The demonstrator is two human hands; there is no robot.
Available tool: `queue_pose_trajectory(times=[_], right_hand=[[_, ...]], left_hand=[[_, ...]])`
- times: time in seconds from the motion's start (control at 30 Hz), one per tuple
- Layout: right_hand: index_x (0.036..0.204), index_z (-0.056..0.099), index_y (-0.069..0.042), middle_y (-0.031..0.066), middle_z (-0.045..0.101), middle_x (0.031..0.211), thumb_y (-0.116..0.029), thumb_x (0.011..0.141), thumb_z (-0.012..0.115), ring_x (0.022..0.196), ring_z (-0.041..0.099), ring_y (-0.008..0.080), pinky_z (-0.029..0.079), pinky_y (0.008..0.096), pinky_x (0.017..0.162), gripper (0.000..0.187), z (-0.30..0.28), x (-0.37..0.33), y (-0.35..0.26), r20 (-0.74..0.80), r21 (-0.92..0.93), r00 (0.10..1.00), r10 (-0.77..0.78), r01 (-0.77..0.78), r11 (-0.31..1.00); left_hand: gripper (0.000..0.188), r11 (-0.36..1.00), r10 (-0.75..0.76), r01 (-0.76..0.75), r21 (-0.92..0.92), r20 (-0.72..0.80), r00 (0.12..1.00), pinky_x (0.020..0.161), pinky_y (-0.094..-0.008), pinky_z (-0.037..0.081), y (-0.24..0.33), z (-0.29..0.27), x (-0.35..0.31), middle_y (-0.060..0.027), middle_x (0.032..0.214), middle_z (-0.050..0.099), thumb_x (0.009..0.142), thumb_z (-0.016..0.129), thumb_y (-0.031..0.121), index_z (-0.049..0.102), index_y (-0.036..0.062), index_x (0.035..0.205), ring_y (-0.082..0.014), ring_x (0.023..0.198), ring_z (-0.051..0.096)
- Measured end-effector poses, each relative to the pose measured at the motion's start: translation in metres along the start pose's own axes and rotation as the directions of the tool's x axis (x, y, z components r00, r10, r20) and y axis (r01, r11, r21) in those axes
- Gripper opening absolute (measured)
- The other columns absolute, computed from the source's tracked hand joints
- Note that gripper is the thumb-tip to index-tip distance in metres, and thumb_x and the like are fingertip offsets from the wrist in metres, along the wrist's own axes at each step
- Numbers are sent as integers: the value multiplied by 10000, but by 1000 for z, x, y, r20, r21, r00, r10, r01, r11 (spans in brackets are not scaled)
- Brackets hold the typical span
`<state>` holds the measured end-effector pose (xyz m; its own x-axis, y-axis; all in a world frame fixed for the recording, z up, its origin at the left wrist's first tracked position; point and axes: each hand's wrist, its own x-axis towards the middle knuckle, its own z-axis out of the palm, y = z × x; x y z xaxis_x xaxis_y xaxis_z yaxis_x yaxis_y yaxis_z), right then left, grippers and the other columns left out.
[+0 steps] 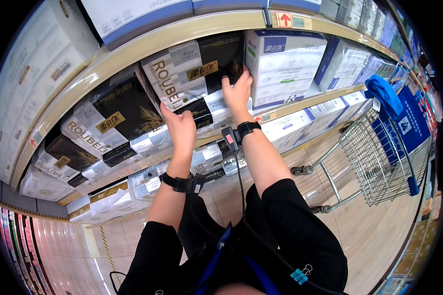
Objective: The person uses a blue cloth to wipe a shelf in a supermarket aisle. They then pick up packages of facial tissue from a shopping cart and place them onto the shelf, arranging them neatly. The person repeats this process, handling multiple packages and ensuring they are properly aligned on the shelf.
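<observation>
A black-and-white multi-pack of tissues (174, 64) stands on the middle shelf, its front facing me. My left hand (181, 129) is at its lower left corner, thumb raised along the edge and fingers curled; part of the grip is hidden. My right hand (238, 96) presses on the lower right of the same pack, thumb and fingers spread against the dark front and the right edge. Matching packs (110, 115) sit to the left, and a flatter silver-and-black pack (202, 112) lies under the one between my hands. Immediately right stands a white-and-blue tissue pack (285, 66).
A wire shopping cart (374, 157) with a blue cloth bundle (384, 93) on it stands at the right. Beige shelf rails (202, 29) run above and below the packs. More tissue packs (108, 199) fill the bottom shelf. Cables hang from both my wrists.
</observation>
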<state>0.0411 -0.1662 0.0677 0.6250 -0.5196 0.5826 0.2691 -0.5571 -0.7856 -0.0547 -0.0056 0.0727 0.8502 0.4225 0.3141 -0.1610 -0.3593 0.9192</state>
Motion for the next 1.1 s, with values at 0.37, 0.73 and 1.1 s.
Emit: queue_pose_trajectory(times=[0.37,0.73,1.1], right_hand=[[1314,411,47,261,464,1109,-182,880,534,1016,511,461,436,505,887,506,2,-12,-4,-175,-13,981,-78,77,997],[1258,429,69,273,465,1109,-130,866,497,1030,494,465,418,501,914,444,1,-7,-3,-216,-51,973,-81,71,996],[1275,447,28,209,506,993,-76,819,554,896,555,405,490,473,730,480,-18,-17,-6,-212,-263,952,-219,160,951]], left_hand=[[829,1000,12,-13,27,68,998,977,-402,433,7,-10,-31,-375,1515,187,859,546,56,45,-101,1501,-295,1057,603],[791,986,164,-162,-36,51,985,1118,-392,317,-6,-9,-30,-334,1560,79,866,510,6,64,-70,1515,-405,1354,391],[691,974,223,-217,-64,99,970,1139,-396,277,-33,-8,-26,-353,1562,17,870,589,54,281,-4,1486,-409,1438,250]])
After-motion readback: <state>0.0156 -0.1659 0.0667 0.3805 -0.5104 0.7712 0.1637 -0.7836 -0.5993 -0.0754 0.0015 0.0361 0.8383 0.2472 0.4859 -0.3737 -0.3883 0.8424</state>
